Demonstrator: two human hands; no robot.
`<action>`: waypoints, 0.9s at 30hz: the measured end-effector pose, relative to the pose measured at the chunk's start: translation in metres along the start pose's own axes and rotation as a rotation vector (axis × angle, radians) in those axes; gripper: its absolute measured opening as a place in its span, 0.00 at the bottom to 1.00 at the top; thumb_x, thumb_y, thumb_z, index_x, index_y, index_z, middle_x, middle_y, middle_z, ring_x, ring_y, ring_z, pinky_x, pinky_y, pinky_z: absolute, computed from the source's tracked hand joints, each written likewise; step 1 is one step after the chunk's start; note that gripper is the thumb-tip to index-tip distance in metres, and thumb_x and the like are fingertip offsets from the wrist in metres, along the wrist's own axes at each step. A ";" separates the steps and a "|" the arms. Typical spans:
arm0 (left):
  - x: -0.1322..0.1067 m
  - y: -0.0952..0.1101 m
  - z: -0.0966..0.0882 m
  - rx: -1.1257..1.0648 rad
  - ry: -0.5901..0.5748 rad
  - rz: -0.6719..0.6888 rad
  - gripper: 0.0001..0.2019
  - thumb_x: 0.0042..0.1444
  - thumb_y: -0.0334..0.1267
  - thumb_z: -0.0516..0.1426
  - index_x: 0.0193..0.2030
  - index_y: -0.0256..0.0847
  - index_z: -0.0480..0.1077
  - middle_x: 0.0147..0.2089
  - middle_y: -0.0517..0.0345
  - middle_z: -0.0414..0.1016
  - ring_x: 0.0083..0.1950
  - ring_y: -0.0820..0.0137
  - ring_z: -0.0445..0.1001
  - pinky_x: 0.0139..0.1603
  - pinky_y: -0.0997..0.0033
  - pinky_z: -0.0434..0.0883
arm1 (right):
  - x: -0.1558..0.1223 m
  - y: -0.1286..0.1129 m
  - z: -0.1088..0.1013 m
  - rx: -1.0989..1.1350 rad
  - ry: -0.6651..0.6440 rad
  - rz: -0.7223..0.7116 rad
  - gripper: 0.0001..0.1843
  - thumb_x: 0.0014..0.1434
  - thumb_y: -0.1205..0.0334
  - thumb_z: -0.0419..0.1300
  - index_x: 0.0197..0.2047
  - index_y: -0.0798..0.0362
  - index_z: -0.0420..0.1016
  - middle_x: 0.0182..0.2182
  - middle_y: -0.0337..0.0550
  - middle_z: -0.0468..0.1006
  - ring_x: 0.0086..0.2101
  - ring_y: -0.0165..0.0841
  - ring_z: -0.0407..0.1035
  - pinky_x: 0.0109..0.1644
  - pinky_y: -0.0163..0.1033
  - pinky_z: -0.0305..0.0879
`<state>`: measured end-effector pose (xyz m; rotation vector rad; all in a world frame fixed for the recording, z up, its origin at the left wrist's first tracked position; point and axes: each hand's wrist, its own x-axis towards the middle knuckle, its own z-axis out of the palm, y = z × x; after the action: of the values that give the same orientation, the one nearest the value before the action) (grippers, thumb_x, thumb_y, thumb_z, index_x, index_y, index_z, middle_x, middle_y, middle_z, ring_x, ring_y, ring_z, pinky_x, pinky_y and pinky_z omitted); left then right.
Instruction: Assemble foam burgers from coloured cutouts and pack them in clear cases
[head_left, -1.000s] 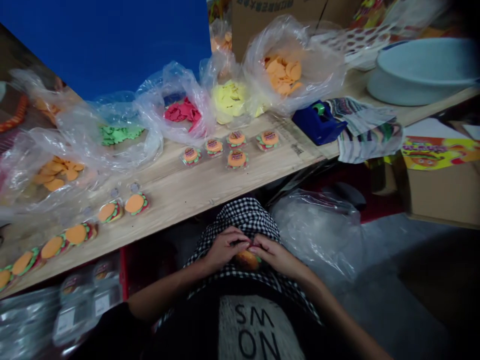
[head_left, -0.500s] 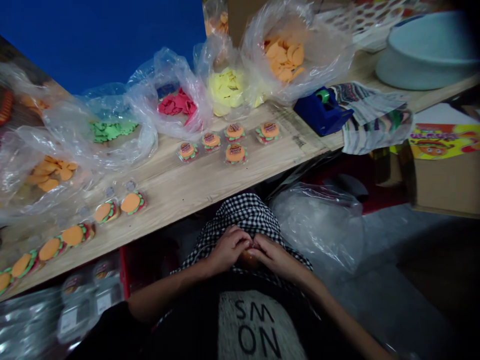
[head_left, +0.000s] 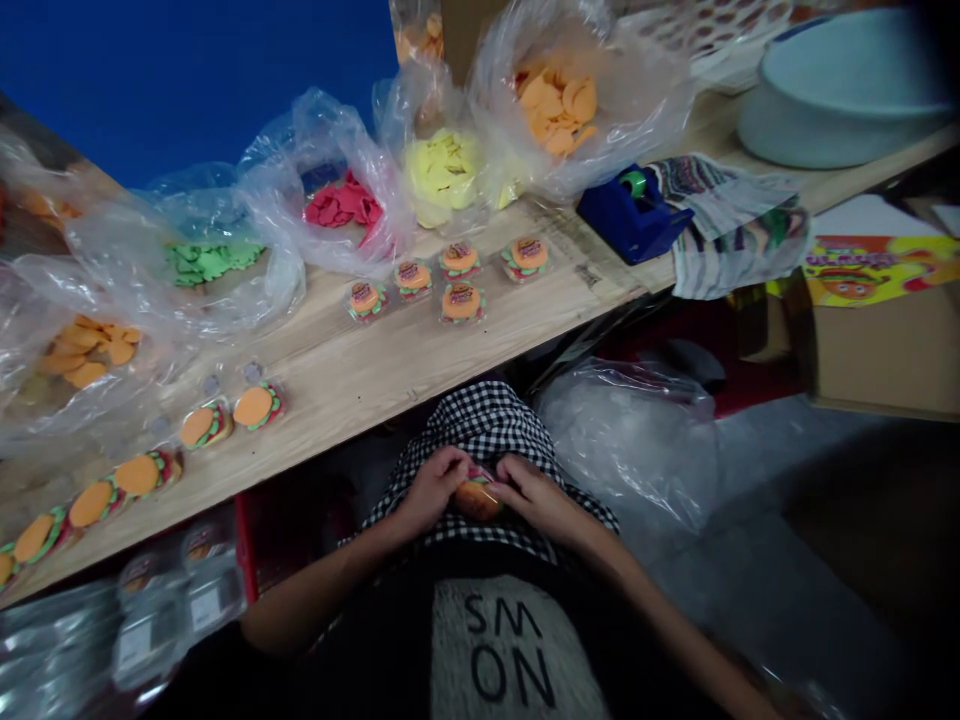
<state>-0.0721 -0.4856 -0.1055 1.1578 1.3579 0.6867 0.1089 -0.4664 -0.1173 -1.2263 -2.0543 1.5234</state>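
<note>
Over my lap, my left hand (head_left: 436,487) and my right hand (head_left: 531,494) hold a toy burger in a clear pack (head_left: 478,498) between them. The fingers of both hands are closed at its upper edge. Its orange top faces up, and the lower part is hidden in shadow. On the table in front stand several packed toy burgers (head_left: 462,302) with printed labels. A slanting row of toy burgers without labels (head_left: 256,406) lies to the left, with small clear lids beside some of them.
Open plastic bags hold green (head_left: 214,262), pink (head_left: 345,208), yellow (head_left: 442,170) and orange pieces (head_left: 555,105) along the table's back. A blue tape dispenser (head_left: 636,215) and striped cloth (head_left: 739,250) lie right. Below are clear packs (head_left: 150,630), a plastic bag (head_left: 630,440) and a cardboard box (head_left: 885,350).
My hands have moved slightly apart and left, so more of the packed toy burger shows between them. The whole view has shifted a little.
</note>
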 end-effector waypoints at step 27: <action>0.014 0.028 0.011 0.504 -0.250 0.373 0.10 0.56 0.39 0.49 0.37 0.38 0.69 0.34 0.56 0.67 0.38 0.73 0.64 0.39 0.76 0.62 | -0.007 0.003 -0.025 0.007 -0.043 -0.074 0.12 0.58 0.55 0.48 0.27 0.52 0.56 0.25 0.35 0.60 0.28 0.28 0.56 0.31 0.32 0.54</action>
<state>-0.0529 -0.4654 -0.0867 1.8667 1.1392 0.4430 0.1312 -0.4561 -0.1084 -1.1113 -2.0958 1.5345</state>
